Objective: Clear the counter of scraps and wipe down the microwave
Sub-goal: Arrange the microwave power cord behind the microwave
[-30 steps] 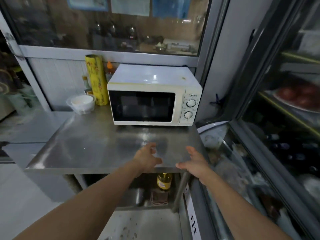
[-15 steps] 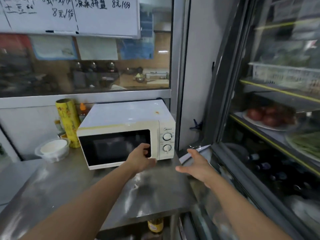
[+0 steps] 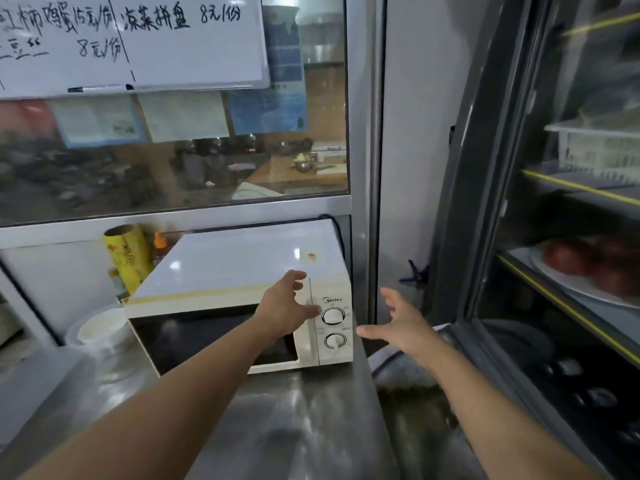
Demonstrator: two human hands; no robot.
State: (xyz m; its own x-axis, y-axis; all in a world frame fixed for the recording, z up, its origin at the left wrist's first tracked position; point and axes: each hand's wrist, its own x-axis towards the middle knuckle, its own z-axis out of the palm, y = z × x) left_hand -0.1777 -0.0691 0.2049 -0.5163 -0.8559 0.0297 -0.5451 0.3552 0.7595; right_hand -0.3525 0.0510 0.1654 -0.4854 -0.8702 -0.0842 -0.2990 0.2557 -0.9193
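The cream-white box-shaped microwave with the dark glass door [image 3: 239,299] is sitting at the back right of the brushed stainless steel bench [image 3: 294,424], door shut, with two round white dials [image 3: 333,329] stacked on its right-hand panel. There's a small orange-brown smudge [image 3: 311,257] showing on its glossy top, near the right rear corner.

The left hand [image 3: 289,306] is reaching out in front of the top right corner of the door, fingers spread loose and gripping nothing, thumb pointing at the upper dial. Can't tell whether it's actually touching the front or just hovering off it. The right hand [image 3: 401,323] is hanging in the air just to the right of the microwave, palm turned inward, fingers splayed, also empty.

Tucked behind the microwave on the left, a yellow printed roll of wrap [image 3: 127,258] is standing upright, and an orange-capped bottle [image 3: 160,242] is peeking out beside it. In front of those, a white round plastic bowl [image 3: 100,329] is resting on the bench just beside the microwave's left side.

Above all this a white dry-erase board with black handwriting [image 3: 138,39] is hanging against a glass window. Off to the right, a dark-framed glass display fridge [image 3: 568,237] is showing a white plate of red food [image 3: 595,268] on a shelf.
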